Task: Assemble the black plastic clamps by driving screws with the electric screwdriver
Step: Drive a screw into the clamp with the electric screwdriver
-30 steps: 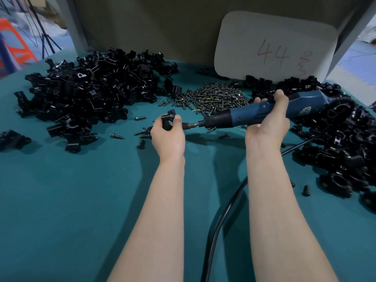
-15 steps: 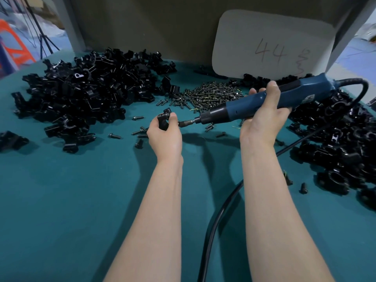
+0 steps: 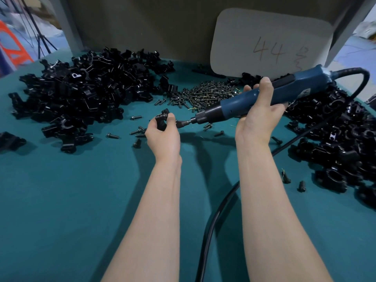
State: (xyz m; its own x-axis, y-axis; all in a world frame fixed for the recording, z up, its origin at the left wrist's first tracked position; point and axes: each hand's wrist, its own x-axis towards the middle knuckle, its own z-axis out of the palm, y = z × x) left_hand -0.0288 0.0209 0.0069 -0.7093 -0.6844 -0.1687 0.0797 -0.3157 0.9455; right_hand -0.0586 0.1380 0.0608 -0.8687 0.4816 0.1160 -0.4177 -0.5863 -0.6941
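1. While the clamp (image 3: 162,121) sits pinched between the thumb and curled fingers of my left hand (image 3: 162,137), lifted just above the table in front of the pile of screws (image 3: 207,93), I judge the step in hand to be seating the bit at the clamp's right side. I cannot tell whether a screw already stands in its hole.
2. My right hand (image 3: 258,117) is wrapped round the blue barrel of the screwdriver (image 3: 264,96), thumb on top, and the tip is touching or just beside the clamp.
3. To do this well, I would bring the slanted tool into line with the screw, brace the clamp against twisting and press lightly before pulling the trigger. A crooked entry could strip the plastic.
4. I see the clamp as hard, glossy black plastic with a curved saddle and small lugs, which is probably slippery to hold. The screws are short dark metal with flanged heads.
5. A few loose screws (image 3: 113,135) lie near my left hand.
6. Jumbled black parts form a left heap (image 3: 81,94) and a right heap (image 3: 335,135).
7. A thick black cable (image 3: 213,220) runs from the tool across the matte teal cloth (image 3: 61,200), and a pale card (image 3: 268,41) marked 44 leans behind.
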